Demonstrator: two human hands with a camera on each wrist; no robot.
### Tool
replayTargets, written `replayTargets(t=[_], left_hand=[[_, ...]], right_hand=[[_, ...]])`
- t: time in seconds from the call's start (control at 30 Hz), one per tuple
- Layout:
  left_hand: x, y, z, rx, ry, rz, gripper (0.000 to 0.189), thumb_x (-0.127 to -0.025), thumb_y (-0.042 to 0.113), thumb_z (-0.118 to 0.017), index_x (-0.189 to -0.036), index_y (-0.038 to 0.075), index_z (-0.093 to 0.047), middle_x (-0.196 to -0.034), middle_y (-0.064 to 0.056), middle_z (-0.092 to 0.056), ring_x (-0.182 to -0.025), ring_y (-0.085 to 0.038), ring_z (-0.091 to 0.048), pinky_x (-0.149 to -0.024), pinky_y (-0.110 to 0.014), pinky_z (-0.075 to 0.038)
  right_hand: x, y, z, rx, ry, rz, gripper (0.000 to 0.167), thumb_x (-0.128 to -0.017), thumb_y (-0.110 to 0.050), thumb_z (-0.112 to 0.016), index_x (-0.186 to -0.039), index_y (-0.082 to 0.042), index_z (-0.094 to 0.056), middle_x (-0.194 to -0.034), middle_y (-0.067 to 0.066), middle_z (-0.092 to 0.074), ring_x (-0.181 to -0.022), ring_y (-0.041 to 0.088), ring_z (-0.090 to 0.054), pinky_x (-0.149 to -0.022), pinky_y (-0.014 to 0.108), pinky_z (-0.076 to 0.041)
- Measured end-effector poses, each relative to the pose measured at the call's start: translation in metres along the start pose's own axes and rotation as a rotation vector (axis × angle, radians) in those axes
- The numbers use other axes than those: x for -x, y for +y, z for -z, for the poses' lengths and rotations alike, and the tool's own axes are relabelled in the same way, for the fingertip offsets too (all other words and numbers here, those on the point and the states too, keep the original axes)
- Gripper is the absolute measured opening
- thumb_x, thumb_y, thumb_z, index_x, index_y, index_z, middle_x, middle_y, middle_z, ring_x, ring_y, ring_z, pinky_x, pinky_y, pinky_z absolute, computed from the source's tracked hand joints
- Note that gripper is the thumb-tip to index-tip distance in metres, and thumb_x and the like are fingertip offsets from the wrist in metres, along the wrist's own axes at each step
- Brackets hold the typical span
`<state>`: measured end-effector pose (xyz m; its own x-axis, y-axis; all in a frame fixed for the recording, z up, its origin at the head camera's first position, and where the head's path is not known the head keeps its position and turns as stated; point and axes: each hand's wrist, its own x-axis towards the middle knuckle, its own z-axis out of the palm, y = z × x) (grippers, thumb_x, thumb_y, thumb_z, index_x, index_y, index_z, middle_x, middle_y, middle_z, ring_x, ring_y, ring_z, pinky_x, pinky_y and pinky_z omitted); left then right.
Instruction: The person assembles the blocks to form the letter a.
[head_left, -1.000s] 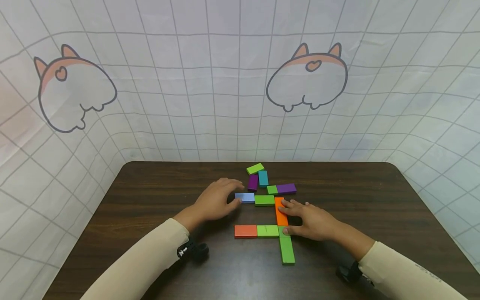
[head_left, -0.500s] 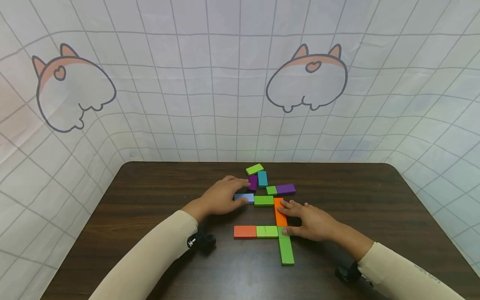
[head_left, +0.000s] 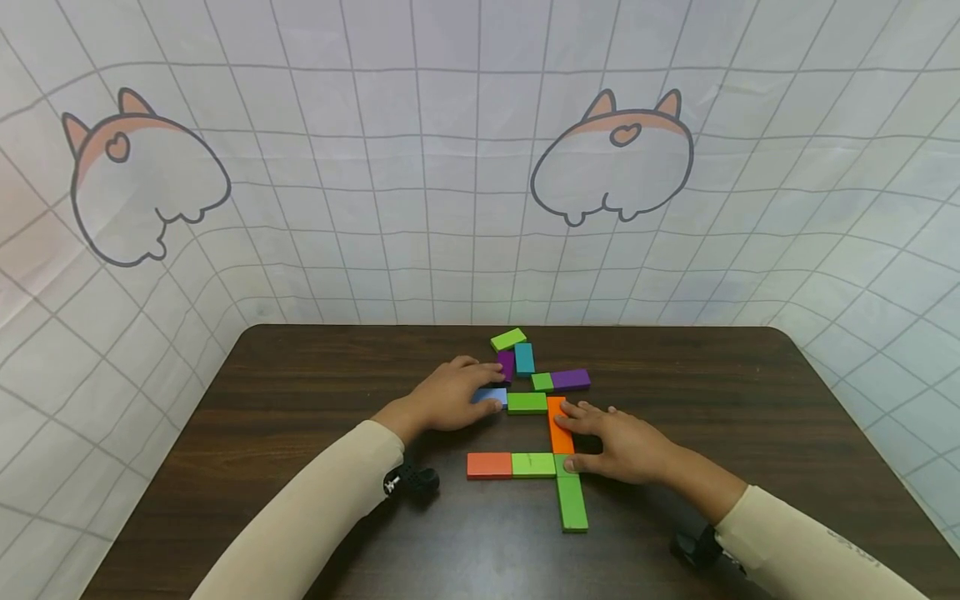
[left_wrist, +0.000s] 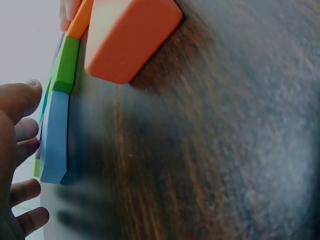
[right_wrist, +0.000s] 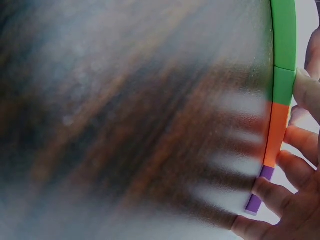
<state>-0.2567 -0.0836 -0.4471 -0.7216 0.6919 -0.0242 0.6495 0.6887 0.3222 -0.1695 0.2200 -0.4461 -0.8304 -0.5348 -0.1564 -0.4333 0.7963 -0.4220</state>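
Note:
Flat coloured blocks form a figure on the dark wooden table. My left hand [head_left: 450, 396] is spread over the left end of the row, its thumb over the light blue block [left_wrist: 55, 135] and its fingertips by the dark purple block [head_left: 506, 365]. Whether it touches either cannot be told. My right hand [head_left: 626, 446] lies with extended fingers on the orange block [head_left: 559, 429] and its thumb on a small green block [right_wrist: 283, 85]. Joined to the light blue block is a green block [head_left: 527, 403], which reaches the orange one. Neither hand grips anything.
Left of the small green block are a lime block [head_left: 532, 465] and a red block [head_left: 489, 466]; a long green block [head_left: 572, 504] extends toward me. Farther back lie teal [head_left: 524, 359], lime [head_left: 508, 338], green [head_left: 542, 382] and purple [head_left: 571, 379] blocks. A white grid-patterned cloth [head_left: 480, 250] hangs behind the table.
My left hand has moved right and slightly forward, now covering part of the light blue and dark purple blocks. The right hand stays in place, and the blocks keep their arrangement.

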Motion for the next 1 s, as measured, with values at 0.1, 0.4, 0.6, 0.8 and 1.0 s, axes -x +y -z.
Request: replayTargets(t=[0.1, 0.4, 0.6, 0.8, 1.0], left_hand=[[0.001, -0.001, 0.0, 0.006, -0.012, 0.009, 0.053, -0.103, 0.048, -0.058, -0.149, 0.022, -0.055, -0.159, 0.005, -0.043, -0.144, -0.032, -0.036, -0.116, -0.058, -0.026], [0.01, -0.013, 0.001, -0.007, 0.011, 0.037, 0.054, -0.103, 0.049, -0.057, -0.149, 0.022, -0.056, -0.158, 0.004, -0.044, -0.145, -0.03, -0.036, -0.116, -0.057, -0.028], [0.02, -0.024, 0.002, 0.001, 0.036, 0.067, 0.053, -0.102, 0.048, -0.059, -0.147, 0.02, -0.057, -0.157, 0.003, -0.045, -0.144, -0.028, -0.037, -0.116, -0.057, -0.028], [0.03, -0.034, 0.006, 0.007, 0.049, 0.091, 0.051, -0.102, 0.046, -0.059, -0.145, 0.018, -0.058, -0.156, 0.001, -0.046, -0.145, -0.027, -0.037, -0.117, -0.055, -0.028], [0.039, -0.042, 0.007, 0.017, 0.064, 0.093, 0.051, -0.102, 0.043, -0.061, -0.144, 0.015, -0.058, -0.155, -0.005, -0.047, -0.144, -0.03, -0.038, -0.116, -0.054, -0.029]], right_hand=[[0.0, 0.0, 0.0, -0.002, 0.0, 0.002, 0.075, -0.093, -0.058, -0.067, -0.152, -0.015, -0.052, -0.161, 0.005, -0.038, -0.148, 0.032, -0.034, -0.114, 0.063, -0.028], [0.0, -0.001, 0.0, 0.0, -0.005, -0.005, 0.076, -0.093, -0.059, -0.067, -0.152, -0.016, -0.051, -0.162, 0.005, -0.037, -0.148, 0.032, -0.034, -0.114, 0.063, -0.027], [0.0, -0.002, 0.001, -0.001, -0.006, -0.008, 0.076, -0.092, -0.058, -0.068, -0.152, -0.015, -0.051, -0.161, 0.005, -0.037, -0.148, 0.032, -0.033, -0.114, 0.063, -0.027], [0.0, -0.002, 0.001, 0.0, -0.005, -0.008, 0.075, -0.093, -0.058, -0.068, -0.152, -0.015, -0.051, -0.161, 0.005, -0.038, -0.148, 0.032, -0.033, -0.114, 0.063, -0.027], [-0.001, -0.002, 0.001, 0.0, -0.008, -0.015, 0.076, -0.092, -0.059, -0.068, -0.153, -0.015, -0.051, -0.162, 0.004, -0.037, -0.149, 0.032, -0.033, -0.115, 0.063, -0.026]])
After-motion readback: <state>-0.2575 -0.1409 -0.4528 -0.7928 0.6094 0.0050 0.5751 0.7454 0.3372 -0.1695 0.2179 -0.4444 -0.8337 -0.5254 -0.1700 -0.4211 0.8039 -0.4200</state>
